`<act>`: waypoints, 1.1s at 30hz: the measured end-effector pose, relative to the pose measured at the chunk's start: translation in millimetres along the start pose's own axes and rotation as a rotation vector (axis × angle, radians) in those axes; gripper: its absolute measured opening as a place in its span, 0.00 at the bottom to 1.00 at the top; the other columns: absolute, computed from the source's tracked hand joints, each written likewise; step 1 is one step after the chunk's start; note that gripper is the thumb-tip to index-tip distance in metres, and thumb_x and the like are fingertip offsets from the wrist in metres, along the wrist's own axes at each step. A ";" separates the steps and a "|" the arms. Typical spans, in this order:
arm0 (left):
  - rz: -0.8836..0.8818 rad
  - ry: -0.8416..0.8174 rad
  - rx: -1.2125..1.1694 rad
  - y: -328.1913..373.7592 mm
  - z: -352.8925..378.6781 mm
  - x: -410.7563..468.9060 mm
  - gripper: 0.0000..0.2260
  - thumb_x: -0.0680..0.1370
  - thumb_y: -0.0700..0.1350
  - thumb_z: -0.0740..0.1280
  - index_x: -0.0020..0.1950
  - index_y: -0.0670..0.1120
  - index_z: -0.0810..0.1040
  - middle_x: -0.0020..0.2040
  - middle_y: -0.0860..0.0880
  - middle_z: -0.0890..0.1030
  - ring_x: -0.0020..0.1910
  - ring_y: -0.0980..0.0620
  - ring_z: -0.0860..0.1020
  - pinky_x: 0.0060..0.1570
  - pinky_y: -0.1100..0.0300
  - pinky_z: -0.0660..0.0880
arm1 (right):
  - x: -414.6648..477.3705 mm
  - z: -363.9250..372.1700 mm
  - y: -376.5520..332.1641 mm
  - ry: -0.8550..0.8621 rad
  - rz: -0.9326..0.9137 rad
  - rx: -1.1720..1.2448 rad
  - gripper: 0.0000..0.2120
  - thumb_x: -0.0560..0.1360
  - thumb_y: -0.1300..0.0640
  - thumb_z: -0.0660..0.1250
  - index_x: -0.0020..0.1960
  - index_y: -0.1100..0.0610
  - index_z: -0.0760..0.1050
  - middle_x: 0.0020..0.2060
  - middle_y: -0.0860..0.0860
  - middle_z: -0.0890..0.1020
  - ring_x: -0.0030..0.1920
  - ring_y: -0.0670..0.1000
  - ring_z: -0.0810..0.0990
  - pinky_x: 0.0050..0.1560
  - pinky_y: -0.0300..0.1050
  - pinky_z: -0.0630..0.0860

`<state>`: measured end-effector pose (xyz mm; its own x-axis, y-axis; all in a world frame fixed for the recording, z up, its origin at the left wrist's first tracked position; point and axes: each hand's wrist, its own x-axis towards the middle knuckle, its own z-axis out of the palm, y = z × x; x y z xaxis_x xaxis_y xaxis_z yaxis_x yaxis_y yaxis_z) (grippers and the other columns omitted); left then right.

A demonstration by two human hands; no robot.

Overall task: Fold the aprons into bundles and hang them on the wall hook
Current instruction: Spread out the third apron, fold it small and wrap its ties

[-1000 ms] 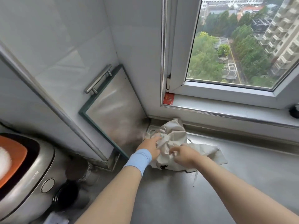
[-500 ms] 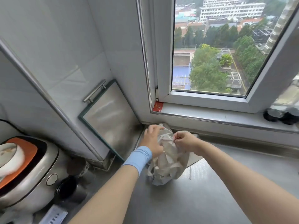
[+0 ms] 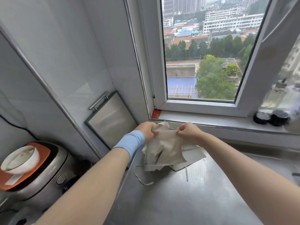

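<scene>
A crumpled beige apron (image 3: pixel 165 150) hangs from both of my hands above the steel counter (image 3: pixel 186 197), its lower part and thin ties trailing on the surface. My left hand (image 3: pixel 146 129), with a blue wristband, grips the apron's top edge on the left. My right hand (image 3: pixel 187 131) pinches the same edge on the right. Another flat piece of beige cloth (image 3: pixel 193 157) lies on the counter under the hanging apron. No wall hook is in view.
A steel board with a handle (image 3: pixel 112 120) leans against the tiled wall at left. A rice cooker (image 3: pixel 37 172) with a white bowl (image 3: pixel 19 159) on top stands at lower left. Dark jars (image 3: pixel 271 117) sit on the window sill at right.
Both hands have lifted the apron off the counter and drawn apart along its top edge, so the cloth now hangs open. The view has tilted upward toward the window.
</scene>
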<state>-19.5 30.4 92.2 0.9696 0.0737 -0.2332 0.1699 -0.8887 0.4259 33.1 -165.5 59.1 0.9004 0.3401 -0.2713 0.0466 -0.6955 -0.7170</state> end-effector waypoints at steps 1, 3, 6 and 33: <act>0.035 0.021 0.003 4.7 -9.6 -6.6 0.08 0.78 0.47 0.66 0.40 0.47 0.77 0.42 0.49 0.79 0.44 0.48 0.76 0.42 0.59 0.70 | -4.5 -3.4 -6.3 0.063 0.013 0.066 0.11 0.73 0.64 0.60 0.34 0.56 0.75 0.30 0.51 0.75 0.32 0.51 0.71 0.30 0.40 0.65; 0.071 0.023 -0.028 14.8 -27.9 -21.7 0.08 0.76 0.51 0.69 0.42 0.49 0.78 0.43 0.49 0.80 0.43 0.49 0.78 0.44 0.58 0.74 | -18.8 -10.6 -23.8 0.159 0.021 0.254 0.11 0.73 0.66 0.57 0.36 0.57 0.74 0.31 0.53 0.74 0.31 0.52 0.72 0.29 0.39 0.66; 0.120 -0.085 0.050 22.7 -53.3 -49.3 0.09 0.69 0.52 0.76 0.44 0.52 0.79 0.44 0.52 0.82 0.46 0.50 0.81 0.50 0.56 0.78 | -43.2 -20.6 -47.7 0.234 -0.014 0.400 0.12 0.71 0.68 0.55 0.36 0.58 0.73 0.30 0.55 0.72 0.31 0.53 0.71 0.30 0.40 0.66; 0.361 -0.050 -0.198 78.4 -182.7 -300.6 0.08 0.76 0.51 0.68 0.52 0.50 0.82 0.48 0.49 0.82 0.44 0.51 0.79 0.39 0.59 0.80 | -342.3 -98.3 -184.0 0.525 -0.109 -0.050 0.21 0.79 0.40 0.64 0.51 0.58 0.81 0.35 0.53 0.79 0.30 0.50 0.73 0.27 0.41 0.66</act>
<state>-265.5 21.3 355.4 0.9643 -0.2529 -0.0782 -0.1440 -0.7492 0.6465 -241.2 -216.2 347.0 0.9837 0.0589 0.1698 0.1611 -0.7076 -0.6880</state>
